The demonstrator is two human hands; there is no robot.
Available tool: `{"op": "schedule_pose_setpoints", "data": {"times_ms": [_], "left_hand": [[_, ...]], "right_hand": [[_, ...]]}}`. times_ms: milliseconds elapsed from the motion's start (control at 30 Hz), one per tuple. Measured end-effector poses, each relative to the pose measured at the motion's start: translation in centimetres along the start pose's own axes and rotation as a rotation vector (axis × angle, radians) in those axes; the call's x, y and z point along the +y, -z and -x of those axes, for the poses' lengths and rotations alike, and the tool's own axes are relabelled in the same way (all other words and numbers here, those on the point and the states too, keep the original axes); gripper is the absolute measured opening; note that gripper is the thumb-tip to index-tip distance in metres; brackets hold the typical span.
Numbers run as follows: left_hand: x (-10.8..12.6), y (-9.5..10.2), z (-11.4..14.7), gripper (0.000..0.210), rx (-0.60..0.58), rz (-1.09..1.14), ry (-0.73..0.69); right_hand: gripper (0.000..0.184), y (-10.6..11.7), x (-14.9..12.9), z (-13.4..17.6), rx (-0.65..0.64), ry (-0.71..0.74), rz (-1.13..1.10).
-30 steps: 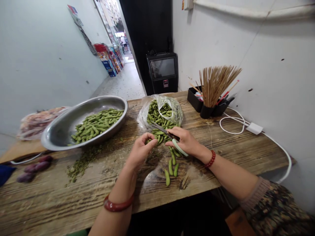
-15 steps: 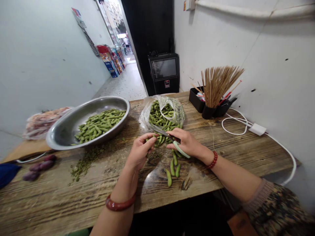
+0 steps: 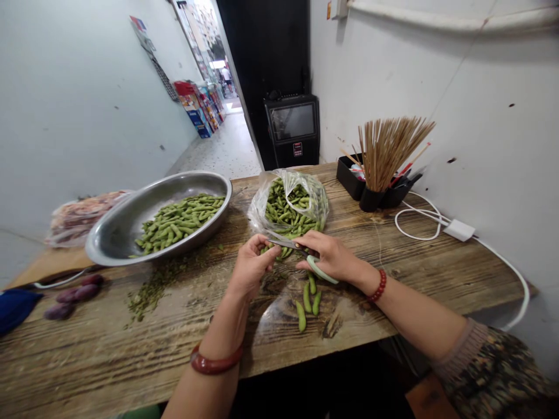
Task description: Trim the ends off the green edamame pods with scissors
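Observation:
My right hand [image 3: 327, 256] is closed round a pair of scissors [image 3: 315, 268] with pale green handles, the blades pointing left. My left hand [image 3: 254, 265] pinches a green edamame pod [image 3: 264, 249], mostly hidden by the fingers, close to the blade tips. Just beyond both hands, a clear plastic bag [image 3: 261, 203] lies open and full of edamame pods [image 3: 283, 201]. Several loose pods [image 3: 301, 316] rest on the wooden table in front of my right hand. To the left, a large steel basin [image 3: 114, 235] stands tilted with a heap of pods [image 3: 181, 221] in it.
Trimmed green scraps [image 3: 151, 294] lie below the basin. Further left are purple tubers [image 3: 77, 293], a blue cloth-like item [image 3: 17, 308] and a bag of pale pink food [image 3: 82, 215]. Bamboo skewers [image 3: 391, 151] stand in a black holder [image 3: 371, 199], near a white cable and adapter [image 3: 459, 229].
The scissor blades have shifted slightly and lie flatter beside the left fingers. Both hands stay in nearly the same place, and the view has moved a little.

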State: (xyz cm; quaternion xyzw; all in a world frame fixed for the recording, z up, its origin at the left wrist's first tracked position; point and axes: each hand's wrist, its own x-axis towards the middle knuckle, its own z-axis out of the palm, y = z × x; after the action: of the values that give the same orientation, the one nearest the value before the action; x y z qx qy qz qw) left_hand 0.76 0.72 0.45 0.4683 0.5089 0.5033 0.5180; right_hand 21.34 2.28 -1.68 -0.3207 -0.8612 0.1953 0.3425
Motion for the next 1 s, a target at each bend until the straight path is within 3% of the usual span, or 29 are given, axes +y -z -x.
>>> {"op": "schedule_pose_setpoints", "data": {"times_ms": [300,667,1000], "left_hand": [[0.21,-0.45,0.24,0.022,-0.049,-0.055,-0.033],[0.33,0.10,0.41,0.024,-0.147,-0.139,-0.008],[0.35,-0.09,0.41,0.025,-0.103,-0.095,-0.010]], "right_hand": [[0.052,0.06,-0.23,-0.03,-0.065,0.011,0.063],[0.050,0.12,0.14,-0.04,0.014,0.019,0.059],[0.052,0.18,-0.15,-0.05,-0.014,0.033,0.032]]}}
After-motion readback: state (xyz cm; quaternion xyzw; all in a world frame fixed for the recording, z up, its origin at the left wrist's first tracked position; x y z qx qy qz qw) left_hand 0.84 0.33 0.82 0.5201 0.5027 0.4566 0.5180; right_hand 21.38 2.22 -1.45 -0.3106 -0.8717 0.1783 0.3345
